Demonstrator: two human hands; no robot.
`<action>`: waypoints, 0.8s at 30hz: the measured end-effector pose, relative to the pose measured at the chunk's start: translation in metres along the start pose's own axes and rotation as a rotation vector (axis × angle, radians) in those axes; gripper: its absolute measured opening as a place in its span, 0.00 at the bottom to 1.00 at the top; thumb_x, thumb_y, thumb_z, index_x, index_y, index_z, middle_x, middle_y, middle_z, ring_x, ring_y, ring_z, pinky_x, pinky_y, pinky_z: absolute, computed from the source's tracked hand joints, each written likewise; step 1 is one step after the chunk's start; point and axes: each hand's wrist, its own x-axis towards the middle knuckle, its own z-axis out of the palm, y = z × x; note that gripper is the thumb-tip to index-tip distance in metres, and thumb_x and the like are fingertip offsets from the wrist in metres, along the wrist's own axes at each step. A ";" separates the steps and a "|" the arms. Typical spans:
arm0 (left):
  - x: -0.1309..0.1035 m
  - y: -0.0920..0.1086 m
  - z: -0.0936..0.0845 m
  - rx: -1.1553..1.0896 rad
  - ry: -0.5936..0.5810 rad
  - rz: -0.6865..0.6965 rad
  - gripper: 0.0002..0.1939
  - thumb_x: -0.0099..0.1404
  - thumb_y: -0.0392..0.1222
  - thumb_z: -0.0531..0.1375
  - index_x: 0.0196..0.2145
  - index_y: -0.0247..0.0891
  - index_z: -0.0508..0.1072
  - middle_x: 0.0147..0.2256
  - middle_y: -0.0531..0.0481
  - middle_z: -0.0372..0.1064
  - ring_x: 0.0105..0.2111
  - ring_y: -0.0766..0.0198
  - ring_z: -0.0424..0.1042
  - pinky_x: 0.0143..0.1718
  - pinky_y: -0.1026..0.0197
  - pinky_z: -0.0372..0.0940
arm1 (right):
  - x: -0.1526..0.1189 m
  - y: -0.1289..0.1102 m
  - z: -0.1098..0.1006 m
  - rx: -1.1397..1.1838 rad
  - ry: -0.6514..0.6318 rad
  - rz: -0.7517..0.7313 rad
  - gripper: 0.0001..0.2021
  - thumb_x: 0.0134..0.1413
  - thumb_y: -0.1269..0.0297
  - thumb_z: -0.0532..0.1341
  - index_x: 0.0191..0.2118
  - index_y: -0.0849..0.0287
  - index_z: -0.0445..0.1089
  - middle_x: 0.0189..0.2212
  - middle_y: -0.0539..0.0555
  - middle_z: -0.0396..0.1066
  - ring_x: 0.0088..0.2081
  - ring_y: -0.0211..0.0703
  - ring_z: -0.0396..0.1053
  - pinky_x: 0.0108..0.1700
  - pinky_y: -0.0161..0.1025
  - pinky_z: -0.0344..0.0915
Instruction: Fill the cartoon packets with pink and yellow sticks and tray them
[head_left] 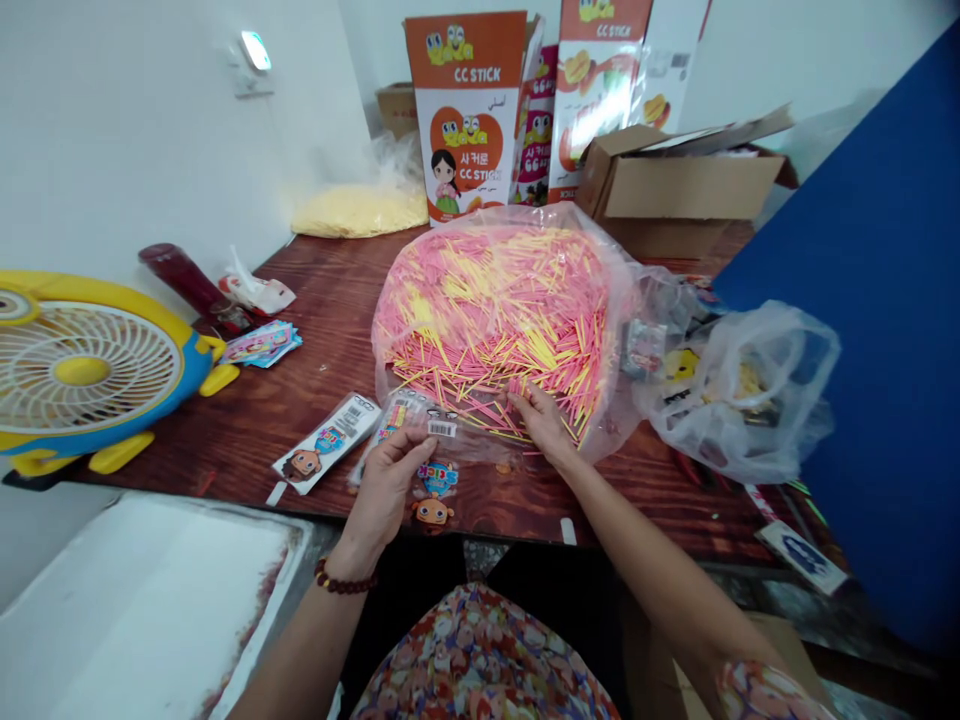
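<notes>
A large clear plastic bag (611, 250) lies open toward me, full of thin pink and yellow sticks (495, 310). My right hand (541, 420) is at the bag's mouth, its fingers pinched round a few pink sticks. My left hand (391, 480) holds a small clear printed packet (436, 480) between thumb and fingers; a cartoon face and a barcode label show on it. Just behind that hand lies a packet with sticks inside (394, 415). To its left rests a stack of flat printed packets (328, 443).
A yellow and blue fan (97, 370) stands at the left, near a dark red bottle (191, 285). Printed cartons (469, 120) and an open cardboard box (682, 195) line the back. A translucent plastic bag (750, 390) sits at the right, by a blue panel (877, 300).
</notes>
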 end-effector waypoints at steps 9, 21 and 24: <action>0.009 -0.013 0.014 0.151 -0.072 0.042 0.14 0.51 0.46 0.72 0.29 0.35 0.75 0.25 0.55 0.70 0.25 0.71 0.66 0.27 0.69 0.62 | 0.002 -0.025 -0.001 0.576 0.056 0.169 0.16 0.45 0.51 0.69 0.35 0.55 0.70 0.25 0.48 0.74 0.30 0.43 0.72 0.39 0.43 0.70; 0.034 -0.017 0.026 0.502 -0.202 0.191 0.11 0.58 0.46 0.66 0.26 0.36 0.74 0.25 0.53 0.67 0.26 0.66 0.63 0.29 0.65 0.58 | -0.022 -0.088 -0.013 0.312 -0.271 0.013 0.09 0.54 0.56 0.64 0.35 0.56 0.70 0.31 0.50 0.75 0.37 0.45 0.74 0.42 0.42 0.69; 0.034 -0.015 0.028 0.534 -0.213 0.193 0.11 0.57 0.46 0.65 0.25 0.36 0.74 0.24 0.54 0.67 0.26 0.66 0.62 0.29 0.64 0.57 | -0.027 -0.094 -0.017 -0.103 -0.348 -0.184 0.05 0.60 0.62 0.58 0.36 0.56 0.70 0.32 0.51 0.74 0.37 0.44 0.71 0.42 0.40 0.65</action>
